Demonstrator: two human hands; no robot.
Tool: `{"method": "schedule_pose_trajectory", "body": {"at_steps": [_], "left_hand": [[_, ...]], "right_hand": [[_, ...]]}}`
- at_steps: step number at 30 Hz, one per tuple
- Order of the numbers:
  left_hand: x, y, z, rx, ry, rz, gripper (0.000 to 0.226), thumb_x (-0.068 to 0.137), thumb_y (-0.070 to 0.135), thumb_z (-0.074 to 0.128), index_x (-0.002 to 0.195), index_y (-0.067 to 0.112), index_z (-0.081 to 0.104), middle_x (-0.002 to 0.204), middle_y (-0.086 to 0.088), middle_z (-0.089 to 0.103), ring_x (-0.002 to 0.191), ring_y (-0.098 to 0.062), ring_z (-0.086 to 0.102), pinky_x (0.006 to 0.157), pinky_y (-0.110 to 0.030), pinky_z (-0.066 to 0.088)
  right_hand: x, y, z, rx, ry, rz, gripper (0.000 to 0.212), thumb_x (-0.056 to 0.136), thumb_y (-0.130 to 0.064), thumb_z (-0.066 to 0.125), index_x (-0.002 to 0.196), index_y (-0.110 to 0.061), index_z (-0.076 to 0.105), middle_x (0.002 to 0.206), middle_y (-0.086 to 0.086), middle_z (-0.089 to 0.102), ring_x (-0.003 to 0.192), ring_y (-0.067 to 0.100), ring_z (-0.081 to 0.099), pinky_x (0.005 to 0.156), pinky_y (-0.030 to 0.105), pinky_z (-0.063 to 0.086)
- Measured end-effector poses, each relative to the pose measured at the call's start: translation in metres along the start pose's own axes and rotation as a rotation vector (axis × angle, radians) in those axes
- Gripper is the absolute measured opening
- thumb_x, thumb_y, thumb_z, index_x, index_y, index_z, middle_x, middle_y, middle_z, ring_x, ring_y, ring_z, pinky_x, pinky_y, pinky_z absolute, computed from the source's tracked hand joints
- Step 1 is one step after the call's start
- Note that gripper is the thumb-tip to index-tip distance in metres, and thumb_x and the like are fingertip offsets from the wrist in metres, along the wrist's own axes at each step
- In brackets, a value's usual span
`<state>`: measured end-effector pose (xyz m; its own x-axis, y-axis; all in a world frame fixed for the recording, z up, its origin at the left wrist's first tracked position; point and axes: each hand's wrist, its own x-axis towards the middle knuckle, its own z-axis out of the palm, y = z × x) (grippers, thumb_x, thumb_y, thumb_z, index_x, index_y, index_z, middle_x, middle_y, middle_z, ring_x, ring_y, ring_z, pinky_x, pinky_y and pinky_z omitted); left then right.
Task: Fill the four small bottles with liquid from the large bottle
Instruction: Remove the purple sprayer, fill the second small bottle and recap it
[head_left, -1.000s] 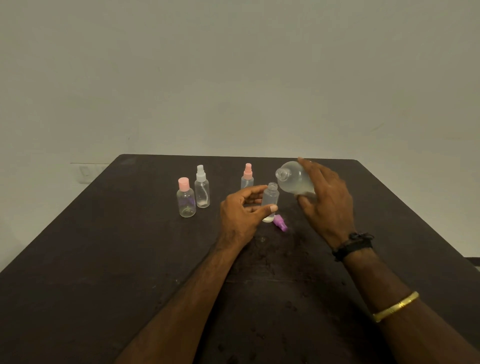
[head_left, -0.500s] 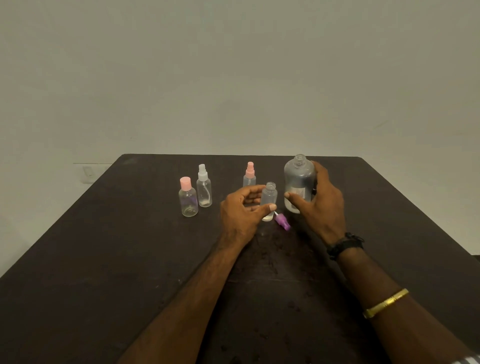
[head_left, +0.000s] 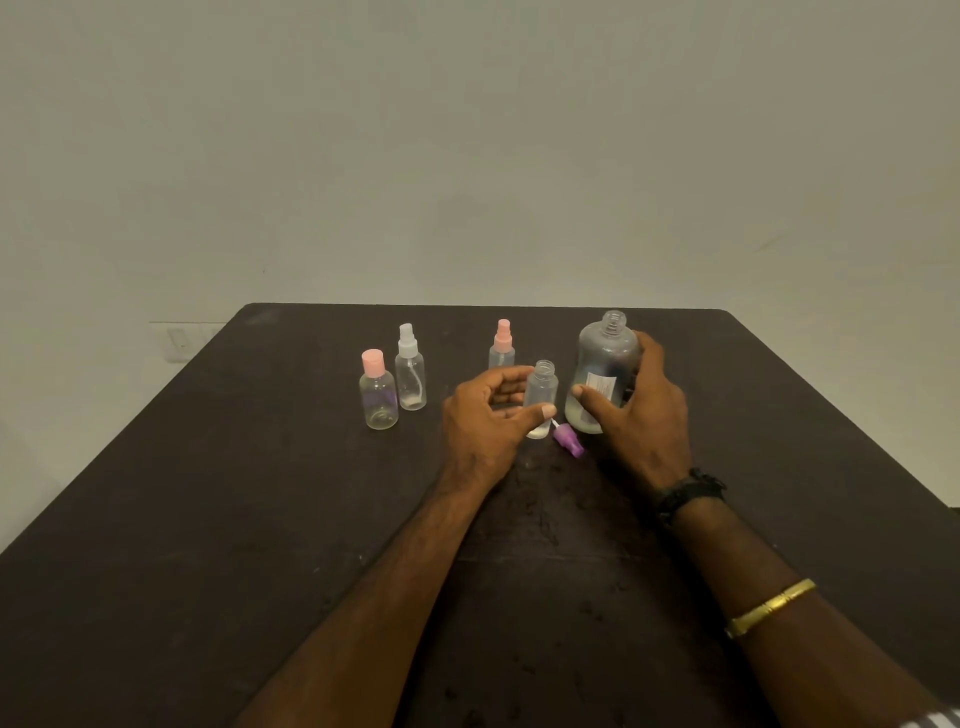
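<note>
So the large bottle (head_left: 605, 358) is standing upright on the dark worktop (head_left: 208, 519) with its cap off, and the right hand (head_left: 644, 415) is wrapping around it from the 3 o'clock side, thumb pressing on the label. There's a bit of pale liquid sitting in the bottom. Just beside it at 9 o'clock, the left hand (head_left: 488, 415) is holding the open small bottle (head_left: 541, 387) between thumb and curled fingers, upright too, with a little liquid at its base. A purple spray cap (head_left: 567, 440) is lying on its side at about 5 o'clock from that small one. The other three are waiting off toward 9 and 10 o'clock: the pink spray bottle (head_left: 502, 345), white spray bottle (head_left: 410, 374) and pink-capped bottle (head_left: 378, 392), all closed.
</note>
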<state>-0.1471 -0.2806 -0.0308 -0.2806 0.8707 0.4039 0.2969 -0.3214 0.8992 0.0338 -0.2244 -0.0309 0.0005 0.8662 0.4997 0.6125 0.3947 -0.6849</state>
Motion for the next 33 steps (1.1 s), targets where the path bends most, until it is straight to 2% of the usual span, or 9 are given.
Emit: {"method": "schedule_pose_trajectory", "body": {"at_steps": [2,11,14,16,20,25,29,31,33], "left_hand": [[0.000,0.001,-0.001,0.007,-0.003,0.003,0.050,0.075,0.017,0.089,0.121,0.014,0.071,0.105,0.007,0.074,0.089,0.013,0.066,0.077,-0.010,0.055],[0.000,0.001,-0.001,0.009,-0.002,-0.001,0.050,0.075,0.021,0.090,0.121,0.016,0.071,0.105,0.010,0.074,0.093,0.008,0.068,0.080,-0.012,0.056],[0.001,0.000,-0.001,-0.001,0.006,-0.005,0.051,0.075,0.020,0.090,0.122,0.015,0.071,0.108,0.006,0.075,0.093,0.004,0.070,0.081,-0.013,0.057],[0.001,0.001,-0.001,0.002,0.006,-0.003,0.051,0.076,0.020,0.089,0.122,0.014,0.071,0.110,0.003,0.075,0.093,0.003,0.069,0.081,-0.013,0.057],[0.000,0.001,-0.001,-0.003,0.005,-0.004,0.049,0.076,0.020,0.089,0.121,0.015,0.071,0.108,0.006,0.075,0.092,0.008,0.068,0.080,-0.010,0.055],[0.001,0.000,-0.001,-0.005,0.004,-0.007,0.049,0.075,0.019,0.089,0.121,0.016,0.072,0.110,0.004,0.076,0.094,0.005,0.070,0.084,-0.016,0.058],[0.001,-0.002,-0.001,-0.014,0.011,-0.015,0.050,0.074,0.017,0.090,0.120,0.013,0.073,0.108,0.003,0.077,0.095,-0.002,0.072,0.084,-0.018,0.059],[0.001,-0.002,-0.001,-0.016,0.009,-0.018,0.050,0.074,0.015,0.090,0.120,0.011,0.072,0.107,0.003,0.077,0.093,0.001,0.071,0.081,-0.016,0.058],[0.001,-0.001,-0.001,-0.011,0.006,-0.015,0.050,0.075,0.014,0.090,0.121,0.010,0.072,0.106,0.004,0.076,0.090,0.008,0.069,0.078,-0.011,0.055]], "right_hand": [[0.000,0.001,-0.001,0.005,0.002,0.013,0.087,0.083,-0.043,0.082,0.152,-0.022,0.033,0.144,0.002,0.058,0.124,0.028,0.062,0.101,0.047,0.056],[0.002,0.001,0.002,-0.022,0.001,0.039,0.094,0.080,-0.049,0.081,0.155,-0.022,0.029,0.149,0.004,0.055,0.129,0.029,0.059,0.103,0.052,0.053],[0.001,0.001,0.002,-0.040,0.055,0.032,0.101,0.077,-0.050,0.084,0.157,-0.019,0.031,0.155,0.005,0.045,0.136,0.025,0.052,0.108,0.041,0.049],[0.001,-0.003,0.000,-0.064,0.120,-0.012,0.098,0.076,-0.048,0.086,0.154,-0.019,0.036,0.151,0.007,0.043,0.132,0.023,0.052,0.100,0.032,0.047],[0.000,-0.015,-0.003,-0.103,0.247,-0.117,0.078,0.078,-0.040,0.087,0.141,-0.013,0.050,0.137,0.012,0.049,0.123,0.024,0.052,0.092,0.029,0.048],[-0.007,-0.024,-0.002,-0.126,0.262,-0.245,0.052,0.081,-0.027,0.086,0.123,-0.013,0.059,0.116,0.009,0.058,0.101,0.023,0.059,0.078,0.035,0.055],[-0.013,-0.027,0.000,-0.170,0.158,-0.260,0.026,0.087,-0.027,0.079,0.107,-0.021,0.064,0.093,-0.005,0.061,0.080,0.015,0.060,0.066,0.042,0.057],[-0.016,-0.026,0.001,-0.237,0.066,-0.253,0.013,0.089,-0.031,0.075,0.095,-0.025,0.065,0.085,-0.010,0.062,0.074,0.013,0.060,0.065,0.044,0.057],[-0.019,-0.025,0.003,-0.328,-0.026,-0.226,0.014,0.089,-0.038,0.072,0.088,-0.027,0.063,0.082,-0.012,0.062,0.073,0.015,0.061,0.066,0.044,0.057]]}}
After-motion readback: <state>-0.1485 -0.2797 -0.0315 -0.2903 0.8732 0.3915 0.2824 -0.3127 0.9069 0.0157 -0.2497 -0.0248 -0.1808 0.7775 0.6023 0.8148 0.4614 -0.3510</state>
